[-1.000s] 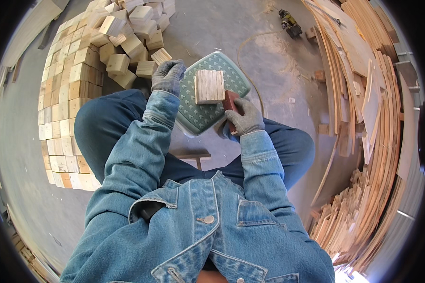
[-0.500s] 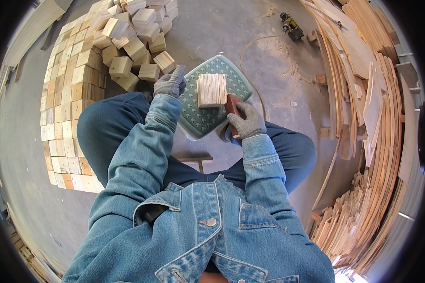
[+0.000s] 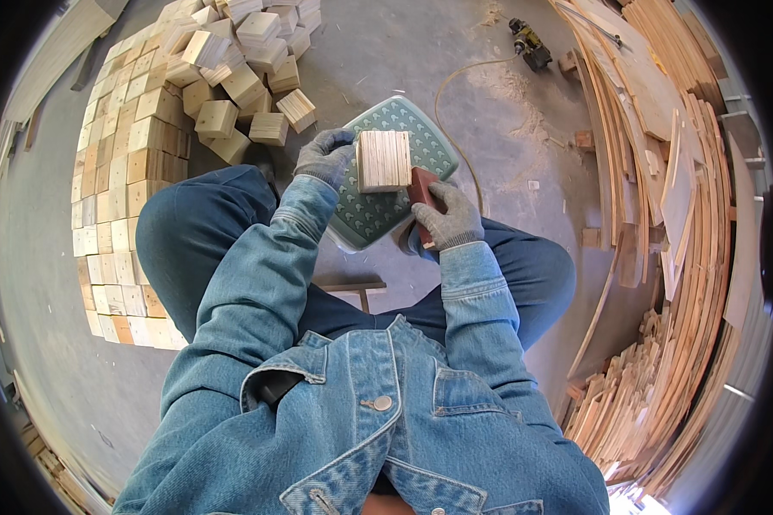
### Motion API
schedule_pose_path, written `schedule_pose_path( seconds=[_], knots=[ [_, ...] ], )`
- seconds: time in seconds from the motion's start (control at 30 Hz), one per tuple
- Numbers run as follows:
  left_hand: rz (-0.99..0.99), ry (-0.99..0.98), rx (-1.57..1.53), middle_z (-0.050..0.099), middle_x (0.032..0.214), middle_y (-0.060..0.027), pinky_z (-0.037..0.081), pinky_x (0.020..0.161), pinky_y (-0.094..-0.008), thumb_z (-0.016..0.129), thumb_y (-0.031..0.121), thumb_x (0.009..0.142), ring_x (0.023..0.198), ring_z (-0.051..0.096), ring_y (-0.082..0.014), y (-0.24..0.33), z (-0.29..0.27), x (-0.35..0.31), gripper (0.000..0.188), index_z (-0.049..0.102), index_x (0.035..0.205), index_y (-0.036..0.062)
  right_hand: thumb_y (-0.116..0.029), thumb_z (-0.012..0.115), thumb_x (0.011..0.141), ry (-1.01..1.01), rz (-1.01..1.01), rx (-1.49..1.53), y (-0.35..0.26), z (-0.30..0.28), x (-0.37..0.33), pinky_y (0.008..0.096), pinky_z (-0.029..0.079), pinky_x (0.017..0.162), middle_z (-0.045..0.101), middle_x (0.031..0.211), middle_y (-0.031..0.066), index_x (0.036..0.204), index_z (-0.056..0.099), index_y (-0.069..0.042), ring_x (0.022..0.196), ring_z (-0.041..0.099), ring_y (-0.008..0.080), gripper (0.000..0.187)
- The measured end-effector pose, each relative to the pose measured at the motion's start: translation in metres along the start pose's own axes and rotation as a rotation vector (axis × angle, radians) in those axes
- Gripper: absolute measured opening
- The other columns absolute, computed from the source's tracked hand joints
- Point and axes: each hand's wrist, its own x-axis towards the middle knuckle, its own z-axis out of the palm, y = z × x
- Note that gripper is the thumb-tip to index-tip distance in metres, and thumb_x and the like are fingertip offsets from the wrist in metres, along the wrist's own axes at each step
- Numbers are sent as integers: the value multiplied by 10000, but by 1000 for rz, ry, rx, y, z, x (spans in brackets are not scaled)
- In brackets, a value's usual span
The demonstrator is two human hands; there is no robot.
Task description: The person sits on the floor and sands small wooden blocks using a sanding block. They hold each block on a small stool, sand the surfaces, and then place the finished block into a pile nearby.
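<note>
Since half a second ago your hands have barely shifted: block and stool sit in the same spot, only the view has drifted slightly.

Left hand (image 3: 325, 157), grey glove, grip clenched against the left edge of the square wooden block (image 3: 383, 160), steadying it. The block lies flat on top of the green patterned plastic stool (image 3: 421, 129), in front of your knees.

Right hand (image 3: 446, 217), grey glove, grip clenched around a reddish-brown sanding block (image 3: 421, 187), which sits just beside the wooden block's lower right corner; whether they touch, can't tell.

Below the stool, between your legs, a small wooden piece (image 3: 352, 288) lies on the concrete floor (image 3: 507, 154).

Left of you: loose pile of wooden blocks (image 3: 249, 69) just beyond your left hand, then a neatly stacked wall of blocks (image 3: 116, 189).

Right: curved stacks of thin wooden strips (image 3: 661, 215) and shorter offcuts (image 3: 618, 403).

Far: a power tool (image 3: 531, 45) on the floor, its cord (image 3: 455, 94) looping toward the stool, sawdust around.
</note>
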Motion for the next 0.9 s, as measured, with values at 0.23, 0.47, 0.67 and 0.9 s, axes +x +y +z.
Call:
schedule_pose_path(
  seconds=[0.23,0.47,0.67,0.9],
  knots=[
    [3,-3,5,793,1076,-58,575,907,-300,815,100,934,960,713,-146,5,1,-5,239,784,1161,35,-393,835,886,-5,-19,-20,5,2,2,405,488,1155,659,1434,198,1448,644,-51,1315,650,327,685],
    [141,-44,183,789,1013,-61,572,882,-301,817,130,934,914,710,-150,8,1,-7,146,795,1045,37,-359,844,875,8,-52,-27,6,3,2,414,487,1152,662,1428,202,1422,658,-40,1315,646,342,660],
    [154,-23,341,782,956,-87,577,858,-318,810,123,931,883,705,-156,5,1,-4,142,782,1043,40,-334,867,854,22,-42,13,5,4,2,421,477,1164,666,1419,206,1377,683,-23,1327,634,350,635],
    [208,96,78,783,961,-60,578,836,-300,796,103,957,883,695,-132,20,-1,-9,102,787,1032,35,-341,866,860,14,-57,7,10,6,5,423,482,1160,660,1427,208,1382,680,-23,1328,636,348,638]
  ],
)
